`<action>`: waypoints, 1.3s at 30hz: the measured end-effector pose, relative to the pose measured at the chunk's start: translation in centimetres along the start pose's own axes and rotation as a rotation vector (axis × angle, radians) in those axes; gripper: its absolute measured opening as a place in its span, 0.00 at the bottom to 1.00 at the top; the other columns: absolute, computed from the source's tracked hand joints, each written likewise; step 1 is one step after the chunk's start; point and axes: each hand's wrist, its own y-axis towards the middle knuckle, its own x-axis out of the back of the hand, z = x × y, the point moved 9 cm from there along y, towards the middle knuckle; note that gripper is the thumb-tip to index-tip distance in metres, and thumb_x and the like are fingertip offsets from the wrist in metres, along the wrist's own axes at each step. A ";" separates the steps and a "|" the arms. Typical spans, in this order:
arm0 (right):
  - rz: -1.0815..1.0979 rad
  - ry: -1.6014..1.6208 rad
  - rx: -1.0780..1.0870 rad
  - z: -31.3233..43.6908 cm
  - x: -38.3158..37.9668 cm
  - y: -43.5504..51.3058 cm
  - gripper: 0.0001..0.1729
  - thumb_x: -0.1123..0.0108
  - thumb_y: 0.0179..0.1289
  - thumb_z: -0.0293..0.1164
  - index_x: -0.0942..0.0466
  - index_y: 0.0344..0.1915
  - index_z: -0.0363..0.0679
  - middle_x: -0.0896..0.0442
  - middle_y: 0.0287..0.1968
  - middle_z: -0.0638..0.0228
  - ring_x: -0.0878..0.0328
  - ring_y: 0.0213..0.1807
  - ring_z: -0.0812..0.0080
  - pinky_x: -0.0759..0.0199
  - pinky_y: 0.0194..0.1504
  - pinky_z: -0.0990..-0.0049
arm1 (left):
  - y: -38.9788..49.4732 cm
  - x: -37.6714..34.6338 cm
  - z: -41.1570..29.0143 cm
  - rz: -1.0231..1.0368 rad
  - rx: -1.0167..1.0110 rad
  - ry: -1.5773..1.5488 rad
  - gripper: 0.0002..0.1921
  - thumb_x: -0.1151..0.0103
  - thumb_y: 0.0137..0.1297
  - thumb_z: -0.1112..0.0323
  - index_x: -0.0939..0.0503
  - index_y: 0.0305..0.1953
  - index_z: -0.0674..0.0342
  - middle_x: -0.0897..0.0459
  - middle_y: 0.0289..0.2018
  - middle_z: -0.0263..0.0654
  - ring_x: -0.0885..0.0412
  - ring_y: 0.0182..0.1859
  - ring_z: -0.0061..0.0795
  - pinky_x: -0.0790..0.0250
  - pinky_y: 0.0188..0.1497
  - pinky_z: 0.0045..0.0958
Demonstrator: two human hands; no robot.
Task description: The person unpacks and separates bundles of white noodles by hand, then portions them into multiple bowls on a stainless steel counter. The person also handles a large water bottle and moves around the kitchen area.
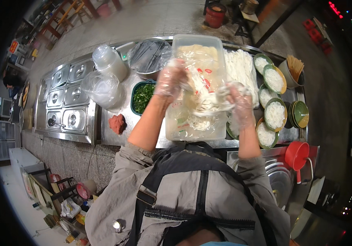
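White noodles (208, 103) stretch between my two hands above a clear plastic bin (170, 123). My left hand (172, 78), in a thin clear plastic glove and blurred, is closed at the upper left end of the strands. At the right, my right hand (240, 103), gloved the same way, grips a clump of them. Beneath lies printed clear plastic film, with a pale mass (197, 53) in the bin, its kind unclear. A thick pile of white noodles (240, 70) lies right of the bin. Green and yellow bowls (282, 80) holding noodles stand farther right, one bowl partly behind my right wrist.
Left of the bin are a tub of chopped greens (143, 97), a crumpled reddish cloth (117, 123), a film-covered pot (150, 57) and bagged plastic containers (102, 87). Lidded steel pans (74, 118) stand far left. A red ladle (297, 155) rests by the sink at lower right.
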 end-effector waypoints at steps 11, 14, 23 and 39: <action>0.018 -0.019 0.117 2.1 -9.5 1.0 0.11 0.45 0.58 0.22 0.26 0.43 0.36 0.23 0.32 0.73 0.32 0.28 0.86 0.39 0.29 0.87 | -1.7 -7.0 -0.7 0.276 0.027 0.710 0.13 0.41 0.53 0.75 0.25 0.42 0.64 0.21 0.37 0.35 0.25 0.40 0.19 0.31 0.43 0.23; -0.011 0.005 0.086 1.4 -9.9 1.2 0.11 0.46 0.57 0.20 0.28 0.42 0.37 0.25 0.30 0.72 0.34 0.26 0.86 0.40 0.27 0.86 | -1.8 -6.5 -1.1 0.296 -0.080 0.917 0.14 0.41 0.54 0.74 0.26 0.43 0.63 0.21 0.36 0.33 0.26 0.38 0.17 0.32 0.42 0.21; -0.106 0.019 0.090 0.1 -10.3 0.5 0.11 0.47 0.60 0.21 0.27 0.43 0.33 0.25 0.29 0.73 0.35 0.24 0.85 0.42 0.24 0.85 | -1.2 -4.4 -0.9 0.252 -0.161 0.962 0.13 0.41 0.52 0.70 0.24 0.41 0.63 0.19 0.30 0.40 0.22 0.34 0.22 0.30 0.39 0.25; 0.066 -0.368 0.085 1.7 -10.2 0.9 0.13 0.40 0.58 0.24 0.27 0.44 0.38 0.23 0.34 0.73 0.28 0.33 0.84 0.32 0.34 0.82 | -1.0 -5.2 -1.1 0.213 0.119 0.617 0.13 0.39 0.54 0.74 0.27 0.42 0.60 0.27 0.27 0.27 0.33 0.26 0.14 0.40 0.27 0.15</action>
